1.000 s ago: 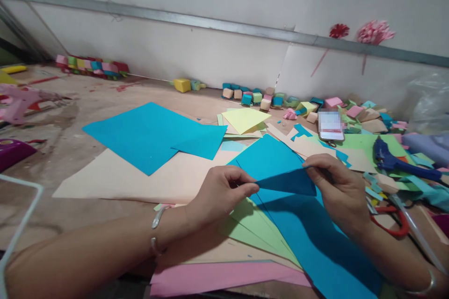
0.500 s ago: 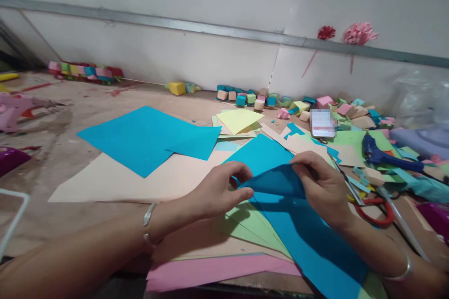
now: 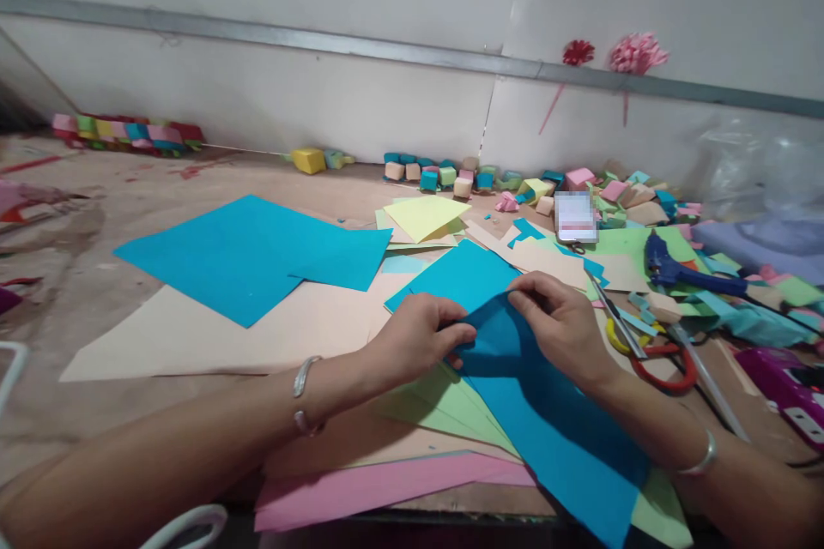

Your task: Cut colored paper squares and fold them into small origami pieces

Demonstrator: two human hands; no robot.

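A small piece of blue paper point(image 3: 493, 319) is stretched between my two hands. My left hand point(image 3: 428, 330) pinches its left end between thumb and fingers. At the upper right edge, my right hand point(image 3: 557, 326) grips it with thumb and forefinger. Beneath them lies a long blue paper sheet point(image 3: 579, 437), shaded by my hands. Green sheets point(image 3: 444, 403) and a pink sheet point(image 3: 386, 493) stick out from under it. Larger blue sheets point(image 3: 219, 249) rest to the left on a cream sheet point(image 3: 160, 334).
Red-handled scissors point(image 3: 682, 373), a blue glue gun point(image 3: 682, 266) and a phone point(image 3: 576, 216) lie to the right among paper scraps. Small paper boxes point(image 3: 444, 177) line the wall. A purple power strip point(image 3: 782, 390) sits at the right edge; yellow paper point(image 3: 425, 216) lies mid-table.
My hands have drawn a little closer together, and the blue piece between them sits lower and flatter. The whole view has shifted slightly, with objects sliding left.
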